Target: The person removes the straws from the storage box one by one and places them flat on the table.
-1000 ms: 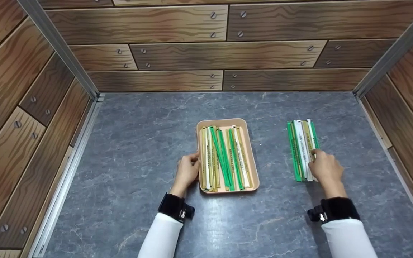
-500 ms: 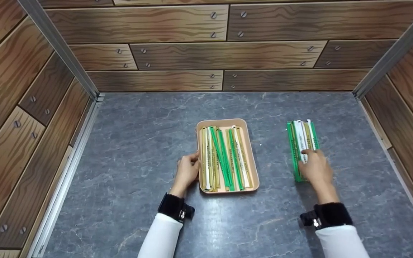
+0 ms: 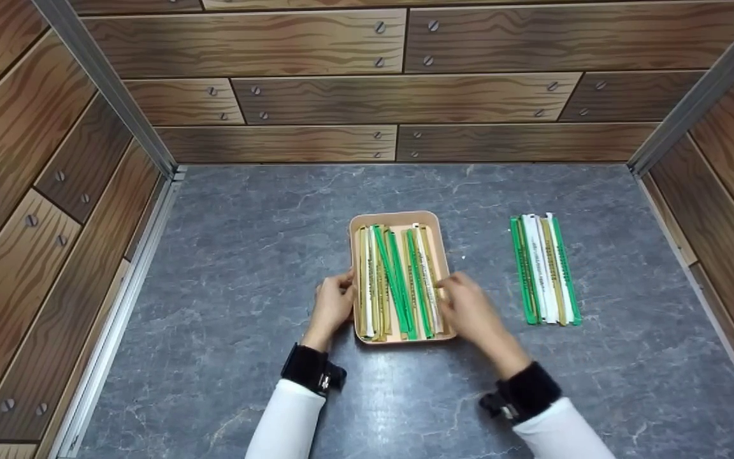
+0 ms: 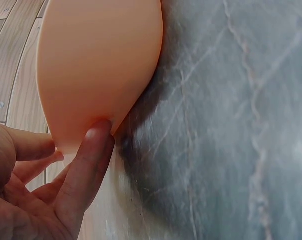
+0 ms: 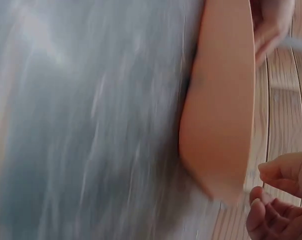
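A peach-coloured tray [image 3: 405,342] holds green, white and olive wrapped straws [image 3: 399,287], laid mostly lengthwise with two green ones slanting. My left hand [image 3: 333,303] grips the tray's left wall; in the left wrist view its fingertips [image 4: 98,132] meet the outer wall and rim. Over the tray's right rim is my right hand [image 3: 472,309], its fingers reaching the rightmost straws. The right wrist view shows its thumb and fingers [image 5: 258,212] loosely bent, apart, beside the rim, and nothing shows between them. To the right lies a second row of wrapped straws [image 3: 545,271].
The grey marbled tabletop [image 3: 246,255] carries both the tray and the loose row. Wood-patterned panels [image 3: 399,95] rise at the back and both sides, with metal rails [image 3: 118,299] along the edges. A tiny white speck [image 3: 463,257] lies between tray and row.
My right hand has left the row of straws and moved left to the tray's right side. The row now lies fully uncovered. My left hand has stayed at the tray.
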{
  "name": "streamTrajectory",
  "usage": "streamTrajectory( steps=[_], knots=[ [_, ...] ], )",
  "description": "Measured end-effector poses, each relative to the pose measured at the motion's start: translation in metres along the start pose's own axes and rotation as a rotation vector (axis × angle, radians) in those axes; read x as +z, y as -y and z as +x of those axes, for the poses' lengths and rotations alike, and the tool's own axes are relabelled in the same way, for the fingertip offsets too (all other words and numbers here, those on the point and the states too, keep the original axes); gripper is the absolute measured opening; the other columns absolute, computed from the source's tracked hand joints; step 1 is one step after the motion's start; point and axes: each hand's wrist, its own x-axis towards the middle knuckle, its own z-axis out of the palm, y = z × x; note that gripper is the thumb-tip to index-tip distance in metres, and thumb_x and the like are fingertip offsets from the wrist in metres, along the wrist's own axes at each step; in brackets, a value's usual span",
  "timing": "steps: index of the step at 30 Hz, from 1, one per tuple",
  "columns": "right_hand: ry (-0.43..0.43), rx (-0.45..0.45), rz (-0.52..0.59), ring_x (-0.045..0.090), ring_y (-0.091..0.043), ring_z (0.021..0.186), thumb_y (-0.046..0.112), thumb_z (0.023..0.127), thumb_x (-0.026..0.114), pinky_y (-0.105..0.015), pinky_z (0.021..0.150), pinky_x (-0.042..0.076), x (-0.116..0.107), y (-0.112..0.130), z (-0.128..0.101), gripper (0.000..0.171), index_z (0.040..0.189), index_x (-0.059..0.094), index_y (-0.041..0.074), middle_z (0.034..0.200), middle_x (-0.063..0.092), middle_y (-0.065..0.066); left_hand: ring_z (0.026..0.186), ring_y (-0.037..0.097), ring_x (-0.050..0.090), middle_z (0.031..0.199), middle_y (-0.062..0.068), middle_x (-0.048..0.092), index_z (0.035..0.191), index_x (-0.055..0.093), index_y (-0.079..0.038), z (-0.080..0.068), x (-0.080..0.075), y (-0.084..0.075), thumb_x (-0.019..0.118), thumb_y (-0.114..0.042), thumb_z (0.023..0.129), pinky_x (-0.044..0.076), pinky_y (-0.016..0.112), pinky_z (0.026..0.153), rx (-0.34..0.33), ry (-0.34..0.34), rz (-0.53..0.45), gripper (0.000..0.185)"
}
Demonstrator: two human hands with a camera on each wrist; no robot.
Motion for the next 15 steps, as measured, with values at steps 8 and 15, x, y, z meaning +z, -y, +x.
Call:
streamTrajectory(
  steps=[8, 15],
  knots=[
    [0.13, -0.085, -0.014, 0.063, -0.023, 0.09, 0.004, 0.082, 0.074, -0.034, 0.079, 0.055, 0.035, 0.027, 0.009, 0.029, 0.111, 0.068, 0.0, 0.103, 0.065, -0.011, 0.082, 0.022, 0.07, 0.103, 0.015, 0.072, 0.127, 0.063, 0.0, 0.001, 0.0, 0.0, 0.062, -0.001, 0.09, 0.056, 0.028, 0.065, -0.01, -0.003, 0.007, 0.037],
    [0.113, -0.087, -0.069, 0.063, -0.026, 0.091, 0.008, 0.082, 0.076, -0.037, 0.077, 0.056, 0.056, 0.04, 0.011, 0.029, 0.11, 0.069, 0.002, 0.103, 0.063, -0.01, 0.084, 0.021, 0.07, 0.107, 0.014, 0.071, 0.128, 0.063, -0.002, 0.001, 0.001, 0.0, 0.062, -0.001, 0.09, 0.056, 0.028, 0.066, -0.025, -0.004, 0.016, 0.038]
  ],
)
